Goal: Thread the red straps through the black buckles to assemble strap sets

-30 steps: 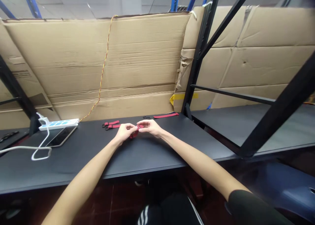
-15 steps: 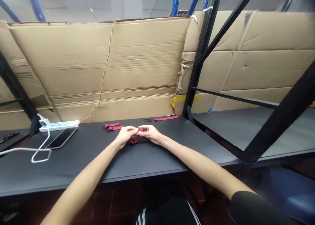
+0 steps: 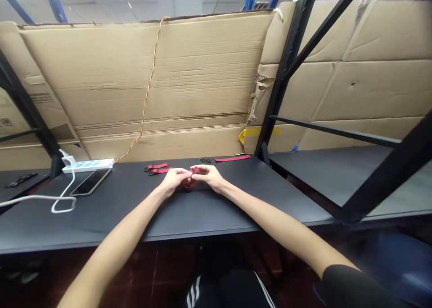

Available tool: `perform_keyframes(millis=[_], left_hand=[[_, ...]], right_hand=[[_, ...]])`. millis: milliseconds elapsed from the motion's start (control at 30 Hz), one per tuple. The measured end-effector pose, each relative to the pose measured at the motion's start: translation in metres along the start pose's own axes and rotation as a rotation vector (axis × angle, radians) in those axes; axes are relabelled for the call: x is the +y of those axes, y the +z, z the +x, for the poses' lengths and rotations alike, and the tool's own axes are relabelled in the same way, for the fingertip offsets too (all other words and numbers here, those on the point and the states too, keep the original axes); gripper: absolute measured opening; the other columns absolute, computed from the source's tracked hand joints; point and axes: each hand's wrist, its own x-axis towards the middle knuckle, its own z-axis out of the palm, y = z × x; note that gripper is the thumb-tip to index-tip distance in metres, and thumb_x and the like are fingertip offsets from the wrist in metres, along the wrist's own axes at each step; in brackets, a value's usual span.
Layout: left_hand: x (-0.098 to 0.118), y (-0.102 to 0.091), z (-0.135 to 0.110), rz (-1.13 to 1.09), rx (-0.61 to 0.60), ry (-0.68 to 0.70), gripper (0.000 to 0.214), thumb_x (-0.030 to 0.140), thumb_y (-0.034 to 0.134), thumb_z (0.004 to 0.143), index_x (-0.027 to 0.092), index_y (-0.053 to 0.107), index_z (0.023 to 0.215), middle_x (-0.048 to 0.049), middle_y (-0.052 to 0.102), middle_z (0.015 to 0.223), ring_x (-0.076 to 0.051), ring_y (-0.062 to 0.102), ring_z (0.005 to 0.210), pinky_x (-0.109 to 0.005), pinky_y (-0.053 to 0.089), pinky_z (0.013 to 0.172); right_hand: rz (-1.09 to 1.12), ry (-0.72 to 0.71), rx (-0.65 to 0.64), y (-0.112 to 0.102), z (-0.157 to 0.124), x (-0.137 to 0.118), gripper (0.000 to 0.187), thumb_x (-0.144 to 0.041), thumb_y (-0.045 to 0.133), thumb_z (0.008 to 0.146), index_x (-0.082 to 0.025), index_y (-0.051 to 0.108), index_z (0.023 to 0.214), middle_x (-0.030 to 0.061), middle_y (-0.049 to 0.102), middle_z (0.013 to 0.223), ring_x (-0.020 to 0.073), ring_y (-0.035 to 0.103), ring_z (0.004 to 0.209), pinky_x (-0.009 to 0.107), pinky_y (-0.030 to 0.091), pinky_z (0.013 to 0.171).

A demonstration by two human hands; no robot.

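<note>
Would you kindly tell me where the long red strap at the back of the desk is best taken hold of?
Probably pinch its middle from the near side: the red strap lies flat and straight along the back of the black desk, with cardboard right behind it, leaving room only in front.

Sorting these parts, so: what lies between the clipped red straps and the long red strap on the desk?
Small black buckles lie there, seen in the head view.

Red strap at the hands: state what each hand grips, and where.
The left hand and right hand both pinch the red webbing strap in their fingertips, from either side; they hide which part of it.
</note>
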Motion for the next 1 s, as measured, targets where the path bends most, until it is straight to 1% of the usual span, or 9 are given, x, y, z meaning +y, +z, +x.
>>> perform_keyframes(millis=[100, 267, 500, 567, 633, 800, 867, 1000], left_hand=[[0.003, 0.000, -0.001, 0.010, -0.037, 0.002, 0.024, 0.036, 0.074, 0.068, 0.012, 0.070, 0.070, -0.0028, 0.063, 0.062, -0.011, 0.052, 0.056, -0.025, 0.043, 0.057], [0.005, -0.001, -0.004, 0.023, -0.088, -0.016, 0.025, 0.036, 0.074, 0.068, 0.012, 0.069, 0.069, -0.0029, 0.062, 0.062, -0.012, 0.054, 0.057, -0.026, 0.044, 0.059], [0.008, 0.000, -0.005, 0.010, -0.140, -0.005, 0.022, 0.034, 0.073, 0.068, 0.012, 0.068, 0.066, -0.0020, 0.060, 0.060, -0.012, 0.053, 0.056, -0.026, 0.044, 0.060], [0.006, 0.000, -0.004, 0.030, -0.136, 0.012, 0.022, 0.035, 0.072, 0.068, 0.013, 0.068, 0.068, -0.0023, 0.061, 0.061, -0.012, 0.054, 0.057, -0.026, 0.044, 0.060], [0.004, -0.001, -0.002, 0.047, -0.104, 0.029, 0.022, 0.035, 0.072, 0.068, 0.013, 0.069, 0.070, -0.0025, 0.062, 0.062, -0.013, 0.054, 0.057, -0.027, 0.045, 0.060], [0.000, -0.002, 0.003, 0.083, 0.053, 0.041, 0.017, 0.031, 0.070, 0.065, 0.013, 0.069, 0.065, -0.0014, 0.060, 0.055, -0.012, 0.052, 0.051, -0.026, 0.044, 0.055], [0.000, -0.002, 0.003, 0.077, 0.035, 0.055, 0.018, 0.031, 0.070, 0.066, 0.013, 0.069, 0.066, -0.0015, 0.061, 0.056, -0.012, 0.052, 0.051, -0.026, 0.043, 0.055], [0.002, -0.002, 0.001, 0.033, -0.059, 0.074, 0.024, 0.036, 0.073, 0.067, 0.012, 0.070, 0.072, -0.0021, 0.062, 0.061, -0.011, 0.052, 0.054, -0.025, 0.043, 0.057]], right_hand=[[-0.015, 0.000, -0.005, -0.003, 0.001, 0.003, 0.045, -0.031, 0.084, 0.055, -0.017, 0.072, 0.096, 0.0044, 0.072, 0.091, 0.0209, 0.065, 0.088, 0.039, 0.049, 0.089], [-0.051, 0.036, -0.051, -0.008, 0.002, 0.007, 0.050, -0.032, 0.085, 0.054, -0.017, 0.071, 0.101, 0.0051, 0.072, 0.092, 0.0214, 0.066, 0.086, 0.038, 0.050, 0.086], [-0.105, -0.003, -0.106, -0.008, 0.000, -0.003, 0.048, -0.030, 0.084, 0.056, -0.017, 0.070, 0.100, 0.0043, 0.071, 0.091, 0.0207, 0.066, 0.087, 0.036, 0.051, 0.085], [-0.110, 0.000, -0.112, -0.008, -0.001, -0.005, 0.049, -0.030, 0.084, 0.056, -0.018, 0.070, 0.101, 0.0043, 0.071, 0.091, 0.0209, 0.065, 0.087, 0.036, 0.051, 0.086], [-0.115, 0.002, -0.108, -0.008, 0.000, -0.006, 0.049, -0.031, 0.084, 0.056, -0.018, 0.070, 0.101, 0.0041, 0.071, 0.091, 0.0211, 0.065, 0.088, 0.037, 0.050, 0.086], [-0.118, -0.018, -0.070, -0.005, 0.001, -0.006, 0.050, -0.031, 0.085, 0.053, -0.018, 0.071, 0.099, 0.0033, 0.070, 0.089, 0.0204, 0.065, 0.085, 0.037, 0.051, 0.084], [-0.123, -0.032, -0.057, -0.004, 0.001, -0.005, 0.048, -0.031, 0.085, 0.053, -0.017, 0.071, 0.098, 0.0035, 0.069, 0.089, 0.0197, 0.064, 0.083, 0.036, 0.052, 0.083], [-0.148, -0.048, -0.057, -0.005, 0.001, -0.003, 0.048, -0.033, 0.084, 0.054, -0.018, 0.071, 0.098, 0.0040, 0.069, 0.091, 0.0199, 0.064, 0.084, 0.036, 0.051, 0.082]])
